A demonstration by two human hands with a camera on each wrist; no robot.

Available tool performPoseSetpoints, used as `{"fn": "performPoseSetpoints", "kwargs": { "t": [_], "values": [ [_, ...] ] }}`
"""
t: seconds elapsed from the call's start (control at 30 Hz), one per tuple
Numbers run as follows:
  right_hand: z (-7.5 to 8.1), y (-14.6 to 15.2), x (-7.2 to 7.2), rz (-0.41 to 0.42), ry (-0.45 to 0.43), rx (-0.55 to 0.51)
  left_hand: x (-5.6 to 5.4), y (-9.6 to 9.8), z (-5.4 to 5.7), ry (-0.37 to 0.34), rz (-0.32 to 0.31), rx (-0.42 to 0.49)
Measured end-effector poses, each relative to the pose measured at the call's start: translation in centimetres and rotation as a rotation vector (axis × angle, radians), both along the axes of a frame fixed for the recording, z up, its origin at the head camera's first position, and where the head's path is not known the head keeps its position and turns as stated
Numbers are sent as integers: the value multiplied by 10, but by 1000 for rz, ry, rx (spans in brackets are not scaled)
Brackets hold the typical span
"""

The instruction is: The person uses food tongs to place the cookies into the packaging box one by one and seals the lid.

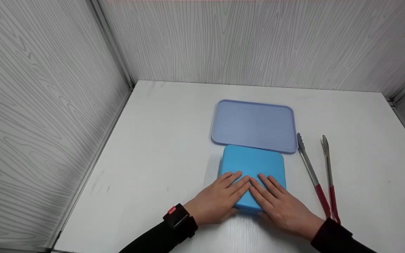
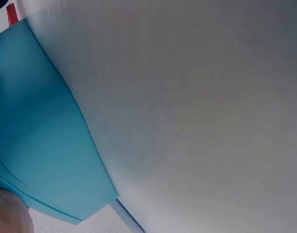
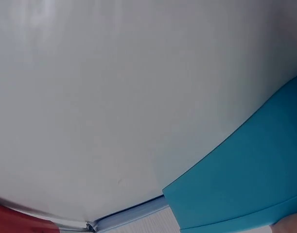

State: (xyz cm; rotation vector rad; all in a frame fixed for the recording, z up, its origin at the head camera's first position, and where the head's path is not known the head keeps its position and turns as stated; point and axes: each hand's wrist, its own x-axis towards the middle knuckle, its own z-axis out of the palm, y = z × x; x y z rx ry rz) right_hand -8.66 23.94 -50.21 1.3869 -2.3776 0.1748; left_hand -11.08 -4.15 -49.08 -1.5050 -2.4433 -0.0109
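A blue, box-shaped container (image 1: 253, 158) with rounded corners sits on the white table in front of the person. Both palms face down over its near half. My left hand (image 1: 218, 198) lies across the near left part, fingers straight on the top face. From the other side, my right hand (image 1: 283, 207) rests flat on the near right part, and the fingertips of the two hands almost meet in the middle. The container's side (image 2: 46, 126) fills the left of the left wrist view. In the right wrist view the container (image 3: 245, 184) shows at lower right. Its inside is hidden.
Just behind the container lies a flat, pale blue-purple tray (image 1: 255, 124). Metal tongs with red handles (image 1: 323, 202) lie spread to the right, their handle end close to the right wrist. Wood-grain panels (image 1: 251, 42) stand at the back and sides.
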Motion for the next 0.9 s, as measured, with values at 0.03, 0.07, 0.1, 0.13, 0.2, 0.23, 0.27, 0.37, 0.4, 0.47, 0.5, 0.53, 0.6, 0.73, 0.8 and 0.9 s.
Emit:
{"fn": "performPoseSetpoints", "kwargs": {
  "t": [0.03, 0.07, 0.1, 0.13, 0.2, 0.23, 0.27, 0.37, 0.4, 0.47, 0.5, 0.53, 0.6, 0.73, 0.8, 0.9],
  "values": [
    [1, 0, 0, -4, 4, 12, 1, -1, 1, 3, 3, -9],
    [1, -1, 0, -4, 7, 23, 2, -1, 2, 9, 5, -20],
    [2, -1, 0, -7, 9, 37, 3, -1, 2, 20, 9, -31],
    [3, -1, 1, -13, 6, 52, 4, -2, 3, 31, 16, -47],
    [4, -1, 1, -25, -3, 74, 5, -1, 4, 44, 28, -79],
    [4, -1, 2, -27, -9, 85, 6, -1, 4, 41, 34, -94],
    [4, -1, 2, -31, -15, 92, 7, -1, 5, 39, 39, -107],
    [4, -2, 3, -44, -24, 102, 8, 1, 4, 33, 49, -128],
    [3, -1, 3, -47, -24, 102, 8, 1, 4, 33, 52, -132],
    [2, -2, 4, -49, -24, 98, 9, 1, 3, 39, 57, -138],
    [1, -2, 4, -48, -25, 100, 10, 2, 2, 41, 57, -139],
    [-1, -1, 4, -47, -29, 102, 10, 2, 2, 42, 58, -140],
    [-2, -1, 4, -43, -29, 102, 11, 2, 1, 37, 63, -144],
    [-2, 1, 4, -37, -37, 112, 12, 1, 3, -23, 62, -133],
    [0, 2, 4, -39, -45, 115, 10, 0, 5, -59, 59, -129],
    [3, 4, 3, -36, -69, 100, 8, -1, 10, -129, 48, -122]
  ]
}}
